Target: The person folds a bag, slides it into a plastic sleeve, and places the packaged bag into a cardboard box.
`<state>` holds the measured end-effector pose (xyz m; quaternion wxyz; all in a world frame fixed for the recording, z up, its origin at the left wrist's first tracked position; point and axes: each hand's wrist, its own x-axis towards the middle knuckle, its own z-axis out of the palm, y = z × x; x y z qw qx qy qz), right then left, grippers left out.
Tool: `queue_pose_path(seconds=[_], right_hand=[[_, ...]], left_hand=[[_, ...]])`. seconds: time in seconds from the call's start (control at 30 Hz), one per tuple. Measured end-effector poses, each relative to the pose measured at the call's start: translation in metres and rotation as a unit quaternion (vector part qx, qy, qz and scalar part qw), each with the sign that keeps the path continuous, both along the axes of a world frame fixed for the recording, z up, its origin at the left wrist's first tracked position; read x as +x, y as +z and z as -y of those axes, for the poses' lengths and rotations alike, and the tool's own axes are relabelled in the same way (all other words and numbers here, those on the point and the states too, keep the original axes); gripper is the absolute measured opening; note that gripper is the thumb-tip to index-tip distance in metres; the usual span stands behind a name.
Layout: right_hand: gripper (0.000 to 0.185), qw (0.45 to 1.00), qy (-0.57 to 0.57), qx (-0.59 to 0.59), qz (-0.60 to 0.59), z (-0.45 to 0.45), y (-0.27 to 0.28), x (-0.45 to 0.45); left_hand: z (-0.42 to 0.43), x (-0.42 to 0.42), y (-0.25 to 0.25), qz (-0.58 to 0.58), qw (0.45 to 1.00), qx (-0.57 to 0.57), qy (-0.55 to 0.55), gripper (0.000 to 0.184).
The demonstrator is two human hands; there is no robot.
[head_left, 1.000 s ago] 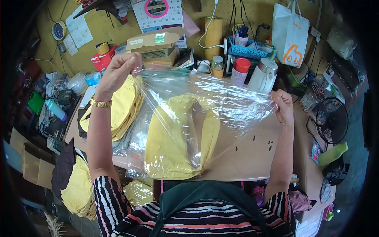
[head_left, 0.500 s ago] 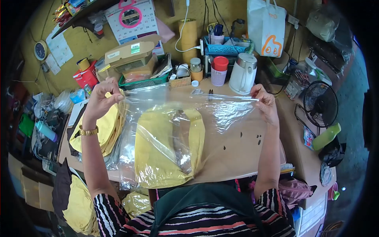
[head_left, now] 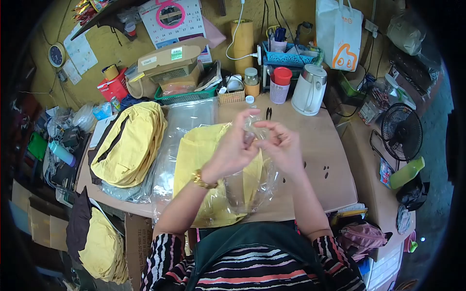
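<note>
My left hand (head_left: 237,150), with a gold watch (head_left: 204,179) at the wrist, is over the middle of the table. Close against it is my right hand (head_left: 284,145). Both have their fingers bent around the bunched edge of a clear plastic bag (head_left: 264,186), which hangs down between and below them. Under the hands lies a folded yellow fabric piece (head_left: 194,155), partly covered by shiny plastic. My forearms and fingers hide some of the bag and the yellow piece.
A stack of yellow fabric pieces (head_left: 133,145) with a dark zipper lies left, beside flat clear plastic sheets (head_left: 194,114). Behind are a green basket (head_left: 187,95), small snips (head_left: 269,113), a lidded cup (head_left: 280,89) and a white kettle (head_left: 309,89). A black fan (head_left: 402,131) stands right.
My hands have come together from wide apart. The plastic edge stretched between them is now gathered and bunched. My view has shifted slightly left.
</note>
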<state>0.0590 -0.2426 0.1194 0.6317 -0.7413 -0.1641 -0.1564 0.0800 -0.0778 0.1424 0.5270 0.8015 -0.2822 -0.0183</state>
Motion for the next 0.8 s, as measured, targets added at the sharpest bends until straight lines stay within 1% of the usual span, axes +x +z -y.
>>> queue_pose_path(seconds=[0.03, 0.07, 0.1, 0.13, 0.17, 0.2, 0.23, 0.27, 0.3, 0.33, 0.4, 0.43, 0.47, 0.5, 0.53, 0.6, 0.63, 0.67, 0.7, 0.73, 0.8], right_hand=[[0.024, 1.000, 0.000, 0.000, -0.003, -0.008, -0.003, 0.000], [0.017, 0.998, 0.025, 0.050, -0.013, -0.014, -0.008, 0.001], [0.011, 0.993, 0.050, 0.100, -0.023, -0.017, -0.011, 0.003], [0.011, 0.994, 0.049, 0.100, -0.024, -0.016, -0.014, 0.003], [0.005, 0.992, 0.038, 0.121, -0.024, -0.016, -0.016, 0.004], [0.006, 0.989, 0.027, 0.142, -0.024, -0.016, -0.018, 0.004], [0.006, 0.989, 0.026, 0.143, -0.025, -0.012, -0.020, 0.007], [0.009, 0.992, -0.012, 0.123, -0.003, -0.003, -0.021, 0.012], [0.012, 0.993, -0.050, 0.102, 0.018, 0.005, -0.023, 0.016], [0.012, 0.993, -0.052, 0.103, 0.016, 0.010, -0.027, 0.021], [0.007, 0.996, -0.089, -0.007, -0.009, 0.014, -0.028, 0.023], [0.007, 0.996, -0.088, -0.007, -0.012, 0.009, -0.026, 0.017], [0.007, 0.977, -0.178, -0.069, 0.098, 0.001, -0.022, 0.006], [0.011, 0.933, -0.262, -0.128, 0.209, -0.008, -0.017, -0.001], [0.011, 0.933, -0.261, -0.128, 0.211, -0.014, -0.019, -0.001], [0.014, 0.910, -0.166, -0.180, 0.335, -0.021, -0.027, -0.002], [0.014, 0.911, -0.167, -0.181, 0.332, -0.018, -0.029, -0.003], [0.014, 0.926, -0.152, -0.285, 0.194, -0.012, -0.029, -0.001], [0.015, 0.914, -0.134, -0.380, 0.052, -0.007, -0.028, 0.002], [0.015, 0.914, -0.135, -0.379, 0.052, -0.004, -0.031, 0.007], [0.028, 0.952, -0.075, -0.297, 0.017, 0.001, -0.045, 0.017]], left_hand=[[0.009, 0.001, -0.010, -0.003, 1.000, 0.000, 0.000, 0.066], [0.016, 0.005, -0.026, 0.006, 0.997, -0.076, -0.012, 0.067], [0.020, 0.004, -0.025, 0.016, 0.988, -0.152, -0.023, 0.069], [0.018, 0.001, -0.023, 0.014, 0.988, -0.153, -0.024, 0.069], [0.014, -0.004, -0.019, 0.018, 0.997, -0.078, 0.009, 0.069], [0.009, -0.007, -0.013, 0.023, 0.999, -0.003, 0.041, 0.069], [0.002, -0.008, -0.017, 0.022, 0.999, -0.002, 0.040, 0.069], [-0.007, -0.008, -0.024, 0.152, 0.985, 0.062, 0.046, 0.060], [-0.014, -0.009, -0.029, 0.278, 0.951, 0.126, 0.050, 0.052], [-0.018, -0.011, -0.030, 0.277, 0.951, 0.126, 0.048, 0.052], [-0.025, -0.015, -0.034, 0.266, 0.937, 0.220, -0.062, 0.026], [-0.023, -0.017, -0.036, 0.263, 0.937, 0.220, -0.061, 0.026], [-0.019, -0.019, -0.037, 0.274, 0.940, 0.203, -0.022, 0.018], [-0.015, -0.019, -0.038, 0.287, 0.940, 0.185, 0.018, 0.016], [-0.012, -0.019, -0.038, 0.288, 0.939, 0.185, 0.020, 0.016], [-0.008, -0.022, -0.038, 0.323, 0.933, 0.158, 0.003, 0.016], [-0.009, -0.026, -0.037, 0.321, 0.934, 0.158, 0.001, 0.016], [-0.010, -0.030, -0.036, 0.332, 0.918, 0.215, 0.017, 0.016], [-0.011, -0.032, -0.036, 0.345, 0.898, 0.272, 0.035, 0.017], [-0.010, -0.033, -0.040, 0.345, 0.898, 0.272, 0.034, 0.017], [-0.005, -0.032, -0.055, 0.434, 0.821, 0.333, 0.166, 0.022]])
